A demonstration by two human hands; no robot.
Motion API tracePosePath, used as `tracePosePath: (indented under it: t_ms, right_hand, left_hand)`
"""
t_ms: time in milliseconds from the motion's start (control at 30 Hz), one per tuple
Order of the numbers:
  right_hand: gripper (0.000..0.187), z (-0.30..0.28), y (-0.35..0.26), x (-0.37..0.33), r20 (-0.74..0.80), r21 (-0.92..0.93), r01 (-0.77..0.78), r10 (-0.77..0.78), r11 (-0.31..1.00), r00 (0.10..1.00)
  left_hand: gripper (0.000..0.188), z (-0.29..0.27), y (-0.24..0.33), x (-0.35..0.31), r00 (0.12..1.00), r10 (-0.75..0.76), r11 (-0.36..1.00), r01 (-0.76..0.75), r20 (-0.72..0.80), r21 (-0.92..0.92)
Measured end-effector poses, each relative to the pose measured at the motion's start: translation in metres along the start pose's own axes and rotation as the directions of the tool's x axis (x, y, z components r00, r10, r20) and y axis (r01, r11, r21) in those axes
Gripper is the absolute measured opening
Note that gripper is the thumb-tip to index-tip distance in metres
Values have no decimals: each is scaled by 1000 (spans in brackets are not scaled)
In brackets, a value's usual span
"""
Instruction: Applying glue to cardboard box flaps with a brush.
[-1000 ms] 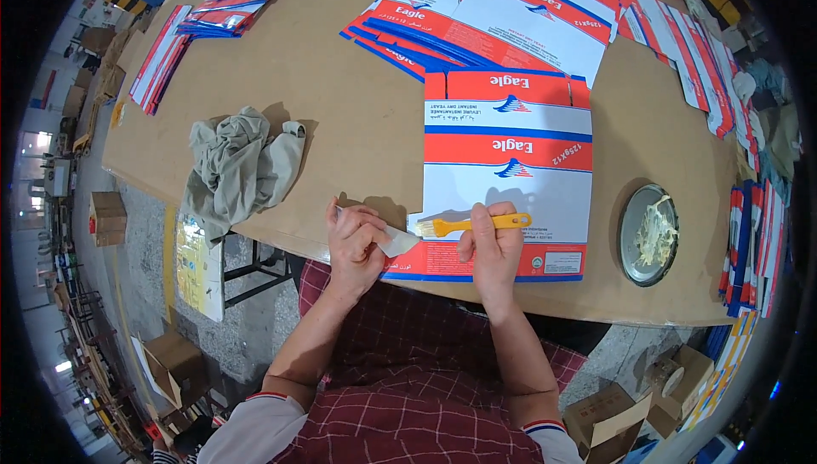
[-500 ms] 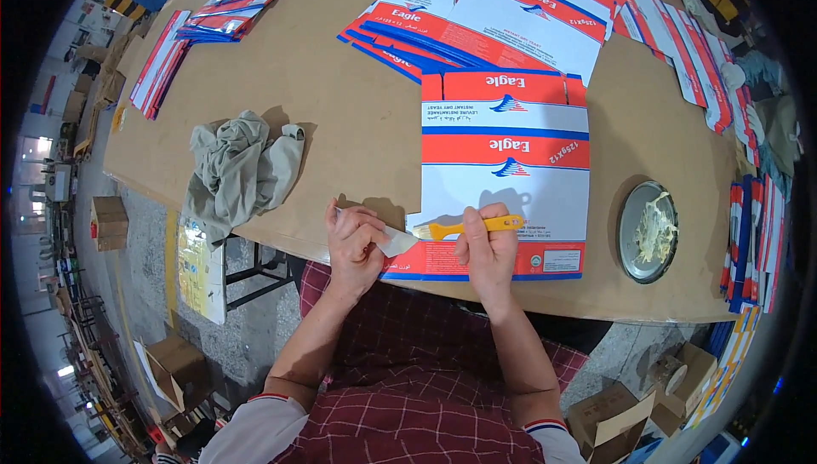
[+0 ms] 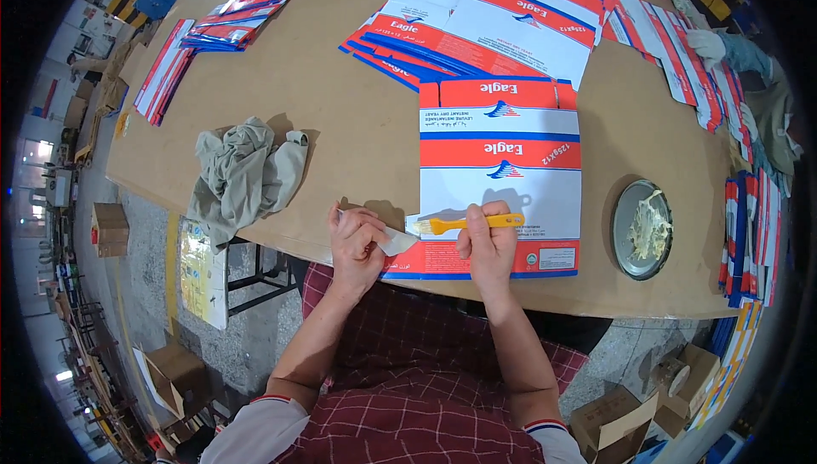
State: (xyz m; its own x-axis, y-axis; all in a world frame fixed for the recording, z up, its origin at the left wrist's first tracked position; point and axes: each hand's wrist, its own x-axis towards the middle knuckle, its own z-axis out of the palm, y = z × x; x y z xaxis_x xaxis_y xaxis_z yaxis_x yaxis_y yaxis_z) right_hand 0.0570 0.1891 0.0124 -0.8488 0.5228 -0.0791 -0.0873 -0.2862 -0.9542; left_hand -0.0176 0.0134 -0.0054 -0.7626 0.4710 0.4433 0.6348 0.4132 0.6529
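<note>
Little has shifted since the earlier frame: I see both hands in the same places. Right hand (image 3: 489, 247): closed around a yellow-handled brush (image 3: 470, 224), bristles pointing left. Left hand (image 3: 356, 243): fingers pressed together on the white side flap (image 3: 397, 241). Flat carton blank (image 3: 498, 176): red, white and blue bands, lying at the brown table's (image 3: 340, 115) near edge. Round glue dish (image 3: 642, 228) to its right.

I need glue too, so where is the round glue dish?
The round metal dish sits on the table's right side, just right of the flat carton, near the front edge.
</note>
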Motion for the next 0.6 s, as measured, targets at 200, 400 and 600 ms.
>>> tracePosePath:
  t_ms: [200, 400, 600]
  right_hand:
    - [18, 2, 4, 0, 59, -97, 42, -37, 994, 998]
    - [19, -4, 1, -1, -83, 75, -22, 28, 997, 996]
    - [20, -10, -1, 1, -105, 273, -44, 75, 961, 992]
  left_hand:
    - [25, -1, 2, 2, 1000, 0, 1000, 0, 3, 7]
    - [22, 0, 1, 1, 1000, -9, 1000, 9, 0, 19]
    - [24, 0, 0, 1, 1000, -3, 1000, 3, -2, 18]
